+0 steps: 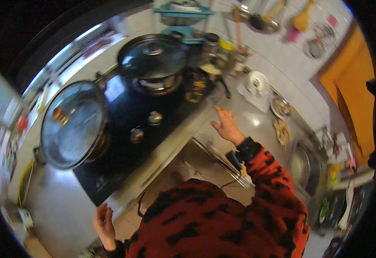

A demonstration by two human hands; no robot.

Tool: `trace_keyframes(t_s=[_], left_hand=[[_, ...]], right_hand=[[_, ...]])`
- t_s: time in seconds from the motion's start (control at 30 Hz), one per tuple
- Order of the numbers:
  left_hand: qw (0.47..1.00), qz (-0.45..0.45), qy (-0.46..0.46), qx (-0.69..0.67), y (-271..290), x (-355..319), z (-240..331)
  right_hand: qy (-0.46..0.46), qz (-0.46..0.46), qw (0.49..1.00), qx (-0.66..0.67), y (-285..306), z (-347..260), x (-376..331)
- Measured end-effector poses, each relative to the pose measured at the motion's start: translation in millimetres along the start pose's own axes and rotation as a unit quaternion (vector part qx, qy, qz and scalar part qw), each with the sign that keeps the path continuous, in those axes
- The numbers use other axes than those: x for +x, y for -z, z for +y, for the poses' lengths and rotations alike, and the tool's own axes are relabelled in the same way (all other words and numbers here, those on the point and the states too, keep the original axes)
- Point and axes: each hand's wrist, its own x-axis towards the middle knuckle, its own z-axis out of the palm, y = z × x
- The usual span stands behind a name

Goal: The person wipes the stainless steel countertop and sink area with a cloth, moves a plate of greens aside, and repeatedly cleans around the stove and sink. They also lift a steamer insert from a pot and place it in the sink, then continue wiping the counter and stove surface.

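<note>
My right hand (228, 125) reaches over the steel counter just right of the black glass cooktop (123, 167). Its fingers are spread, and it holds nothing. Low at the left, near the cooktop's front corner, is my left hand (104, 223), its fingers loosely bent with nothing visible in them. A wide pan with a glass lid (74, 124) and a copper-coloured knob stands on the left side of the cooktop. Farther back is a black wok with a dark glass lid (153, 56). Two round control knobs (155, 118) sit near the cooktop's front.
Jars (226, 49) stand beside the wok. A white lidded dish (257, 82), a metal bowl (281, 106) and a tan cloth (282, 131) lie along the right counter, before a sink (304, 165). Ladles (265, 23) hang on the tiled wall. A drawer or door (226, 161) stands open below the counter.
</note>
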Motion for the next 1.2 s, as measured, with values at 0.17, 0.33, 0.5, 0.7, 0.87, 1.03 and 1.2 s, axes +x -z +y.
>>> trace_keyframes(t_s=[0.17, 0.33, 0.5, 0.7, 0.87, 1.03, 1.2], left_hand=[[0.995, -0.047, 0.017, 0.083, -15.5, 13.1, 11.9], [0.99, -0.104, 0.006, 0.1, -37.7, 23.5, 35.5], [0.981, -0.138, -0.031, 0.135, -56.9, 32.1, 53.3], [0.982, -0.123, -0.022, 0.141, -64.4, 35.8, 43.5], [0.995, -0.094, 0.009, 0.033, -75.0, 32.1, 35.7], [0.981, -0.089, -0.014, 0.17, -71.7, 24.8, 44.2], [0.993, -0.056, 0.03, 0.095, -79.0, 22.2, 44.6]], right_hand=[[-0.116, 0.023, 0.993, 0.009, -5.0, 48.8, -0.2], [-0.169, 0.058, 0.981, 0.07, -15.9, 96.7, 14.9], [-0.193, 0.093, 0.974, 0.075, -35.9, 132.9, 51.3], [-0.162, 0.158, 0.96, 0.166, -70.1, 165.6, 105.4], [-0.2, 0.125, 0.936, 0.261, -83.6, 185.8, 132.0], [-0.214, 0.16, 0.941, 0.205, -64.0, 205.8, 114.8], [-0.117, 0.213, 0.935, 0.256, -56.2, 239.9, 69.9]])
